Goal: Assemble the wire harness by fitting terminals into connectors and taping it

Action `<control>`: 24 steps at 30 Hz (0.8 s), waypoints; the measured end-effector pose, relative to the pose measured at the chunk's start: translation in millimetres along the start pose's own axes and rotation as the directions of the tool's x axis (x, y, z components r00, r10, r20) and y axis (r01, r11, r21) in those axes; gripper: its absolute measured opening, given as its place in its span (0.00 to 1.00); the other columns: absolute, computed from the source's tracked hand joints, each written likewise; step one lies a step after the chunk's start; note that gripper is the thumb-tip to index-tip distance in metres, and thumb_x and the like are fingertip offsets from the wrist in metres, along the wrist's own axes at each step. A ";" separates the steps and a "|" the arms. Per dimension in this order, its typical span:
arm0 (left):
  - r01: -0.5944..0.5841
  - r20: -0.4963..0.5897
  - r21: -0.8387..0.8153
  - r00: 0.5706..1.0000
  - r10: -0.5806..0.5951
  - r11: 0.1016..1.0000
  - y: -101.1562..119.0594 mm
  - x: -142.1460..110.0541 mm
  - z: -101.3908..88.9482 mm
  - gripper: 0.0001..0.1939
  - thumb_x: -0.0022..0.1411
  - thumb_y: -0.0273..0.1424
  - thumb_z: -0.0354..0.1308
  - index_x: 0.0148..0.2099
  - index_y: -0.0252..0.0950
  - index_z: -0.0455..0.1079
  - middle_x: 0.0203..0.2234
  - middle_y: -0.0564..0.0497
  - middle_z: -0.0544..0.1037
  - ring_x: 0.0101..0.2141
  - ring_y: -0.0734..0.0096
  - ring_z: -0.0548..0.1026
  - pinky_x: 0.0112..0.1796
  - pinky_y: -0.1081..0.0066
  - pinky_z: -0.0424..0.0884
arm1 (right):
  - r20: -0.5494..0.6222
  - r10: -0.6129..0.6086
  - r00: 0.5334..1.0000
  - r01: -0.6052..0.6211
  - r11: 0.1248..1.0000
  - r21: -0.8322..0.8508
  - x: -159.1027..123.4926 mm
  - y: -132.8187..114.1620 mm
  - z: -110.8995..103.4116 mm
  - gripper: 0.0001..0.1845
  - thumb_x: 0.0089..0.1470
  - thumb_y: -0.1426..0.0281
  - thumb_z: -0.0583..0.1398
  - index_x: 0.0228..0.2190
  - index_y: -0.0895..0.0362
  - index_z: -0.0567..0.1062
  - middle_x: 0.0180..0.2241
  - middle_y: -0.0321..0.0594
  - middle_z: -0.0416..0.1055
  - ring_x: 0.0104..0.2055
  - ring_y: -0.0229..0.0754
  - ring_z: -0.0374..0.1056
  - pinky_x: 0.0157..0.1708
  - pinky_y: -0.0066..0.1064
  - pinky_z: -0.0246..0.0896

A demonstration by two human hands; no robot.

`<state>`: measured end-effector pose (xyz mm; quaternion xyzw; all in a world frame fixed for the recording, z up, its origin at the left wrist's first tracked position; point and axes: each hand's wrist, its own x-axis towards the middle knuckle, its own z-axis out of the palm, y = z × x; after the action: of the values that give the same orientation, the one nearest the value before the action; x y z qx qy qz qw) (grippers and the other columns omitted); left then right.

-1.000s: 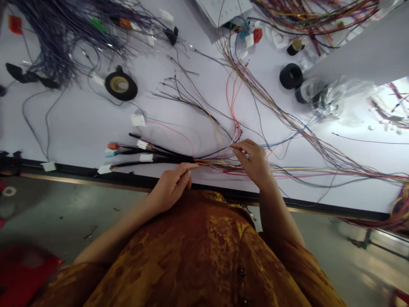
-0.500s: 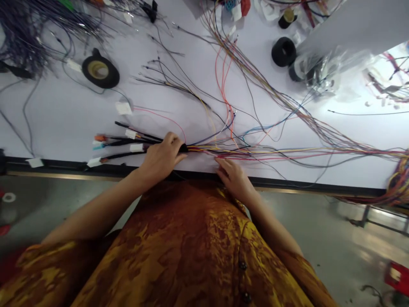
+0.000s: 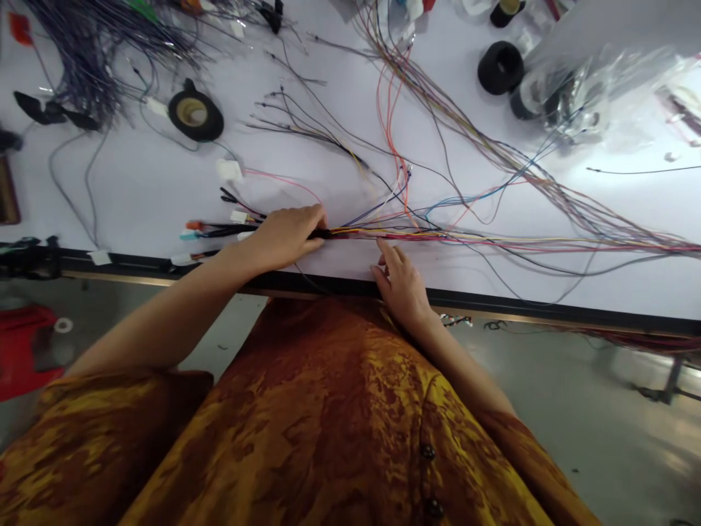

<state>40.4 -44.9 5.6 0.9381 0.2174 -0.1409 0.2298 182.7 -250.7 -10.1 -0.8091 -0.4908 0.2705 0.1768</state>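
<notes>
Nearby, tape roll (image 3: pixel 213 117) beyond wire bundle (image 3: pixel 355 233).

No lettering, brand, number or sign can be read. The white tag (image 3: pixel 228 170) by the pink wire (image 3: pixel 285 177), the small white piece (image 3: pixel 239 217) among the dark cables (image 3: pixel 216 229) near the left hand (image 3: pixel 285 237), and the pale tag (image 3: pixel 100 257) at the surface's (image 3: pixel 164 197) front edge show no legible print.

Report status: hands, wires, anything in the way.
Left hand on black sleeve. Right hand open, index fingertip beside wires, contact unclear. Wires run rightward from sleeve. Loose orange wires reach in from far side.
</notes>
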 end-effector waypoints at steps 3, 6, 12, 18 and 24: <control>-0.028 0.002 -0.025 1.000 0.028 0.999 -5.1 2.7 4.2 0.15 0.60 0.32 0.55 0.50 0.37 0.68 0.44 0.43 0.79 0.45 0.53 0.77 0.43 0.60 0.70 | -0.026 -0.007 1.000 0.007 1.000 -0.008 -0.5 -0.7 1.8 0.26 0.63 0.69 0.51 0.61 0.60 0.64 0.48 0.53 0.70 0.43 0.49 0.69 0.44 0.41 0.68; -0.054 -0.008 -0.039 0.999 0.054 0.998 -7.4 3.8 6.8 0.14 0.60 0.33 0.54 0.49 0.37 0.68 0.45 0.44 0.78 0.46 0.54 0.76 0.45 0.60 0.70 | -0.059 -0.056 0.997 0.056 0.998 -0.009 1.0 -1.6 3.5 0.24 0.63 0.70 0.51 0.59 0.60 0.67 0.48 0.53 0.69 0.47 0.51 0.68 0.49 0.42 0.66; -0.077 -0.020 -0.069 0.997 0.076 0.995 -9.8 3.9 9.5 0.15 0.60 0.32 0.53 0.49 0.36 0.69 0.46 0.44 0.78 0.47 0.54 0.75 0.46 0.61 0.69 | -0.047 -0.121 0.992 0.112 0.982 -0.150 12.5 -7.2 8.8 0.22 0.63 0.70 0.51 0.57 0.57 0.68 0.46 0.50 0.68 0.50 0.51 0.64 0.50 0.42 0.62; -0.054 -0.049 -0.101 0.998 0.050 0.993 -11.5 5.4 13.6 0.18 0.59 0.32 0.54 0.52 0.35 0.69 0.46 0.43 0.78 0.47 0.53 0.75 0.47 0.60 0.69 | -0.044 -0.114 0.993 0.095 0.946 -0.310 20.9 -21.1 0.0 0.11 0.62 0.68 0.55 0.44 0.56 0.74 0.48 0.50 0.68 0.51 0.54 0.60 0.49 0.44 0.55; -0.020 -0.105 -0.095 0.994 0.010 0.995 -5.8 5.4 12.1 0.20 0.59 0.31 0.56 0.54 0.35 0.68 0.48 0.43 0.78 0.48 0.54 0.75 0.47 0.61 0.69 | -0.013 -0.123 0.992 0.115 0.956 -0.270 19.6 -22.6 -4.4 0.12 0.63 0.68 0.54 0.44 0.56 0.74 0.43 0.49 0.70 0.47 0.52 0.64 0.46 0.41 0.56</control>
<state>40.4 -44.4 -8.8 0.9337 0.2285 -0.0796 0.2638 177.0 -223.1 0.7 -0.7985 -0.5680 0.1783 0.0887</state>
